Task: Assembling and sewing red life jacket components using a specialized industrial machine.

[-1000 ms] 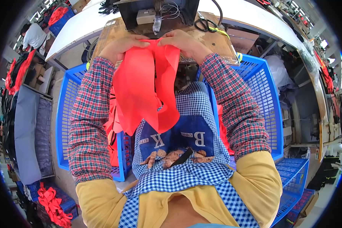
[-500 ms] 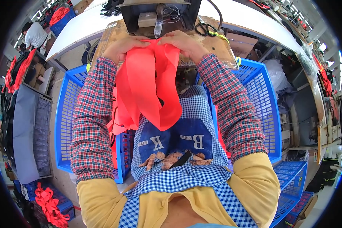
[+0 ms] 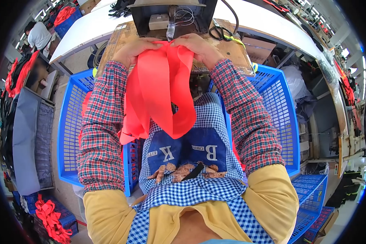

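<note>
Step in hand, as judged: feeding red fabric strips [image 3: 162,89] under the needle of the sewing machine [image 3: 171,18]. The left hand [image 3: 132,49] and right hand [image 3: 199,46] sit just in front of the machine, each pinching the fabric's top edge. The strips hang from there toward the lap. The next move likely calls for even guiding pressure

Bright even workshop light, soft shadows, sharp centre, strong fisheye bending, black vignette at rim
</note>
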